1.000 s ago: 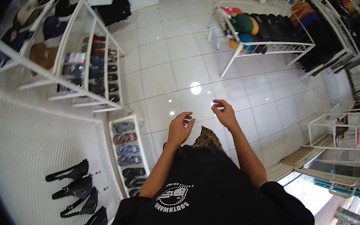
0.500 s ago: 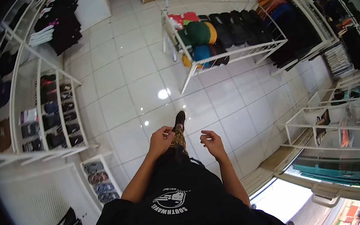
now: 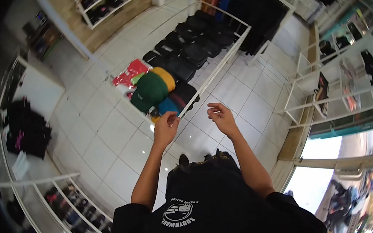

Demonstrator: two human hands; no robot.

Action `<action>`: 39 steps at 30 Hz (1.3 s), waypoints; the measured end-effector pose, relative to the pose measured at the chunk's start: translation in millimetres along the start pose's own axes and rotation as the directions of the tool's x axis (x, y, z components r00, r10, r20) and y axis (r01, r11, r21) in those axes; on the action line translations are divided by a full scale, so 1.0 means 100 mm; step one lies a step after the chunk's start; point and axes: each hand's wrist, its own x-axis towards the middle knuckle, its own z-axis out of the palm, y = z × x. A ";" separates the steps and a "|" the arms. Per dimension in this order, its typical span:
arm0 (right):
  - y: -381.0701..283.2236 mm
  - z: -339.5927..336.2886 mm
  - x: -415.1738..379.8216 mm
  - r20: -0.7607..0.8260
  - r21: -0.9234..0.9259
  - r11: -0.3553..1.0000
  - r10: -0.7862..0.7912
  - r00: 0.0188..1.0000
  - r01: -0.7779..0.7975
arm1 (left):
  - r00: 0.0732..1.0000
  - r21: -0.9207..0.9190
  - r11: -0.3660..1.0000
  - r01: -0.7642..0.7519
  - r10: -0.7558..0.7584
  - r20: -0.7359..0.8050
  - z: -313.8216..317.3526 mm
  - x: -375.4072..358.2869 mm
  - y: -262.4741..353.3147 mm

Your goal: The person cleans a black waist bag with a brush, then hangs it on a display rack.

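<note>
My left hand [image 3: 167, 127] is raised at the near corner of a white-framed display table [image 3: 210, 80], just below the stacked caps. Its fingers curl loosely, thumb and fingertips close together, and whether anything small is between them cannot be made out. To the right, my right hand [image 3: 221, 118] hangs over the tiled floor with fingers bent and apart, holding nothing. On the table lie a green cap [image 3: 149, 92], a yellow cap [image 3: 164, 77], red packaged items [image 3: 131, 73] and rows of black items [image 3: 183, 44].
Dark and coloured clothes [image 3: 248, 12] hang behind the table. A white shelf [image 3: 64, 211] with small goods stands at lower left, black garments [image 3: 26, 128] above it. White wire racks [image 3: 335, 101] and a glass door [image 3: 351, 172] are on the right.
The display table is now nearer and directly before my hands. Both hands sit higher in the view. The left shelf has shifted down and the view has turned.
</note>
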 end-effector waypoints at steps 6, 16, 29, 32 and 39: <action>0.47 -0.28 0.68 0.158 0.008 0.994 0.104 0.982 -0.106 | 0.999 -0.040 0.999 0.012 -0.010 0.048 0.43 0.89 0.42; 0.69 -1.03 3.29 0.250 0.026 0.932 0.344 0.905 -0.362 | 0.951 0.001 0.958 0.286 -0.284 0.120 1.70 2.44 0.33; 1.52 -2.06 7.18 -0.091 -0.654 0.753 0.020 0.996 -0.075 | 0.906 0.029 0.924 0.382 -0.381 0.185 3.18 5.48 0.17; 1.54 -2.16 7.42 -0.231 -0.737 0.636 0.078 0.970 -0.227 | 0.884 0.040 0.908 0.416 -0.415 0.216 3.26 5.90 0.26; 1.67 -2.17 7.34 -0.016 -0.735 0.568 0.531 0.847 -0.370 | 0.863 0.002 0.882 0.471 -0.461 0.205 2.90 5.72 0.12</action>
